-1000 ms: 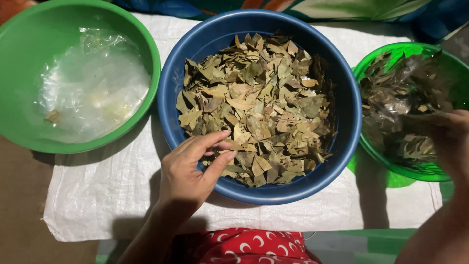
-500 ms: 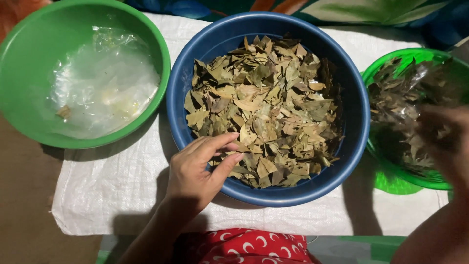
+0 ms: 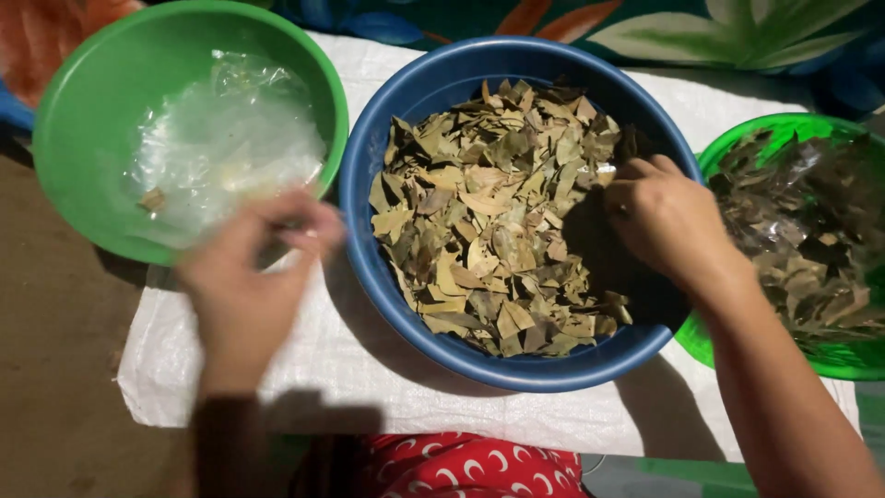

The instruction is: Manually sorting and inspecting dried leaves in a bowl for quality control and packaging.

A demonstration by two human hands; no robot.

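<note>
A blue bowl (image 3: 387,277) in the middle holds a heap of dried brown-green leaves (image 3: 489,221). My right hand (image 3: 668,226) reaches into its right side, fingers curled and pinched on the leaves at their tips. My left hand (image 3: 249,277) is blurred with motion. It hovers over the white sack between the blue bowl and the near rim of the left green bowl (image 3: 83,129), fingers drawn together. Whether it holds a leaf is unclear. That green bowl contains a crumpled clear plastic bag (image 3: 221,148) with a few leaf bits.
A second green bowl (image 3: 830,355) at the right holds dark leaves in clear plastic. All bowls stand on a white woven sack (image 3: 313,369) on a brown floor (image 3: 55,369). Red patterned cloth (image 3: 452,466) lies at the near edge, and flowered fabric at the back.
My left hand left the near edge of the blue bowl and swung left toward the green bowl. My right hand moved from the right green bowl into the blue bowl.
</note>
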